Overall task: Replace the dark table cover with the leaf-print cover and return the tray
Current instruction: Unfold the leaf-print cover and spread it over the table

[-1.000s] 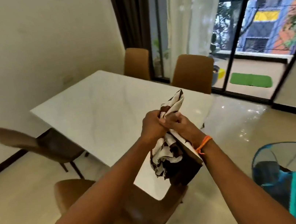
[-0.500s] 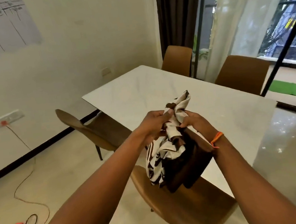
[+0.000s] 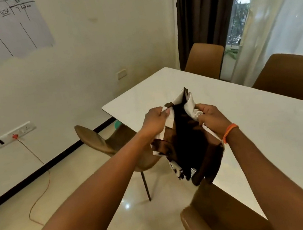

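White marble-look desk [image 3: 236, 121] bare, brown chairs around. Bunched brown-and-white leaf-print cover [image 3: 184, 141] (pattern mostly hidden in folds) hangs over desk's near edge; left hand [image 3: 154, 121], right hand [image 3: 208, 116] grip its top corners.

My two bare forearms stretched forward, my left hand [image 3: 152, 121] fisted with knuckles up, my right hand [image 3: 211, 116] fisted beside it, an orange band [image 3: 229, 131] round my right wrist

Bright daylight enters through the window [image 3: 245, 8]; glare spots on the floor [image 3: 127, 206]; wide-angle bending at edges.
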A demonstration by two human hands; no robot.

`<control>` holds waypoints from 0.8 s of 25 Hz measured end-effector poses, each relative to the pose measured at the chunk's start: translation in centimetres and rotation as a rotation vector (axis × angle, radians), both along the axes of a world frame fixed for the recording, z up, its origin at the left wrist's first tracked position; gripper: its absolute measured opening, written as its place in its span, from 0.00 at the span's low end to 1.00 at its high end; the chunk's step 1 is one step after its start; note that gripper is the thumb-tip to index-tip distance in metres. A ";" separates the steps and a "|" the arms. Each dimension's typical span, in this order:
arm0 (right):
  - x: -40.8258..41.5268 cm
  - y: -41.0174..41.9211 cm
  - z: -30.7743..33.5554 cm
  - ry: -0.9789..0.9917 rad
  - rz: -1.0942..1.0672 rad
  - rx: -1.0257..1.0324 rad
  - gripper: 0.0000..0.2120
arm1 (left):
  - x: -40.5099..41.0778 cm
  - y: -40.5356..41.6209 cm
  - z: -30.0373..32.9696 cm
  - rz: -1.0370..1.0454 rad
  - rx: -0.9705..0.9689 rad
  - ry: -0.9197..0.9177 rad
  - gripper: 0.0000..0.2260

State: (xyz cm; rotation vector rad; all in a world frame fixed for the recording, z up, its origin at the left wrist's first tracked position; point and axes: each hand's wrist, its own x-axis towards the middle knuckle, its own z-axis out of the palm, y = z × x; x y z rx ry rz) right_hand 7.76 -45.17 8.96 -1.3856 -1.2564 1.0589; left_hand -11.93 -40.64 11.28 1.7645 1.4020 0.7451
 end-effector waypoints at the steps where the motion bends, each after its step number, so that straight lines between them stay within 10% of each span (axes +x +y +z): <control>1: 0.1 1.6 0.3 -0.059 -0.024 0.035 0.25 | -1.0 1.6 0.6 -0.004 0.059 0.047 0.18; 11: 0.4 14.5 3.6 -0.539 -0.397 0.054 0.12 | -6.9 21.5 1.1 -0.123 0.265 0.142 0.13; 20: 0.5 23.8 3.8 -0.661 -0.518 -0.273 0.12 | -8.6 37.4 2.6 -0.723 -0.120 0.208 0.14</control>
